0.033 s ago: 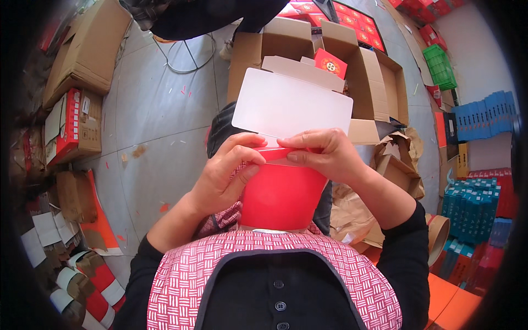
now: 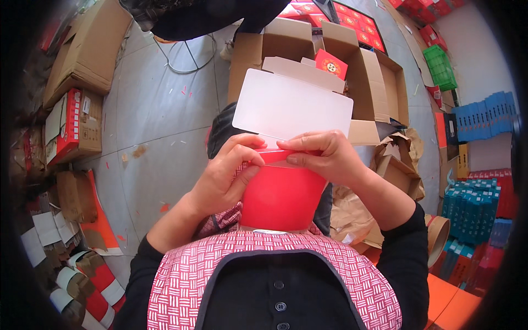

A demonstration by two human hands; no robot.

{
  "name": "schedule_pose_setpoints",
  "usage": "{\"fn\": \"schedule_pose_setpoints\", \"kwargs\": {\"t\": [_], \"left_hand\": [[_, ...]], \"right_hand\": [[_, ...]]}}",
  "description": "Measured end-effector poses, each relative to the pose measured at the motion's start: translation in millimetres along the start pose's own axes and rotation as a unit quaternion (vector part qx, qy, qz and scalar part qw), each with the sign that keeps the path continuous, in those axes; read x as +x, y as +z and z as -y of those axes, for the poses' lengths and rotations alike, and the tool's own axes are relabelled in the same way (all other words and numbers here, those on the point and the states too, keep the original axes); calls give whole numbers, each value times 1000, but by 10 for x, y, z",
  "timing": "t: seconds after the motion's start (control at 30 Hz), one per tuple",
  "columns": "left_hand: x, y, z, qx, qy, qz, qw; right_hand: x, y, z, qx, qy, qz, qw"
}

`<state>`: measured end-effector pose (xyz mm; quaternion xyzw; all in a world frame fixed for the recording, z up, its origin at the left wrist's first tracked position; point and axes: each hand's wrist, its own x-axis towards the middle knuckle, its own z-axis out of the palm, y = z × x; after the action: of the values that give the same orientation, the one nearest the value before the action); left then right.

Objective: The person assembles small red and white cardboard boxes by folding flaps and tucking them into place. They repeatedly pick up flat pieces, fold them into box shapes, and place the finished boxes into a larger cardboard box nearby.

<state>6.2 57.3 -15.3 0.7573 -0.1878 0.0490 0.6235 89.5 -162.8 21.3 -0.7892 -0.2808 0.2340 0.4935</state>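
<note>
A red cardboard box blank (image 2: 283, 198), its glossy red panel facing up, lies over my lap against the patterned apron (image 2: 187, 269). From its far side rises a large white flap (image 2: 291, 104) with rounded corners and narrower tabs beyond. Between the two lies a narrow folded red strip. My left hand (image 2: 225, 171) pinches the strip's left end, thumb below and fingers above. At the strip's middle and right, my right hand (image 2: 324, 157) grips the edge between thumb and forefinger. Both hands are closed on the box blank, and the fingertips partly hide the fold.
Beyond the flap stand open brown cartons (image 2: 352, 82) with a red box (image 2: 331, 64) in one. Another person (image 2: 214, 16) is at the top, near a metal-legged stool (image 2: 190, 58). Cartons (image 2: 82, 49) line the left; blue packages (image 2: 484, 115) and a green crate (image 2: 440, 66) are right.
</note>
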Motion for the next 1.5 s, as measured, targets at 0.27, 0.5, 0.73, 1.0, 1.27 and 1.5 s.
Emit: {"fn": "schedule_pose_setpoints", "kwargs": {"t": [0.27, 0.5, 0.73, 1.0, 1.27, 1.5], "left_hand": [[33, 98, 43, 7, -10, -26, 1000], [-38, 102, 73, -75, -96, -65, 990], [97, 58, -12, 51, -102, -10, 993], [455, 288, -136, 224, 4, 80, 971], [427, 338, -96, 176, -9, 47, 983], [315, 109, -85, 218, 18, -48, 974]], "right_hand": [[-11, 11, 24, -19, 13, 26, 999], [-242, -194, -313, 309, 135, -60, 940], [-328, -40, -378, 384, 175, -105, 901], [-252, 66, -327, 325, 121, -115, 931], [-208, -3, -360, 280, 93, -66, 953], [-414, 207, -324, 271, 27, -125, 954]]}}
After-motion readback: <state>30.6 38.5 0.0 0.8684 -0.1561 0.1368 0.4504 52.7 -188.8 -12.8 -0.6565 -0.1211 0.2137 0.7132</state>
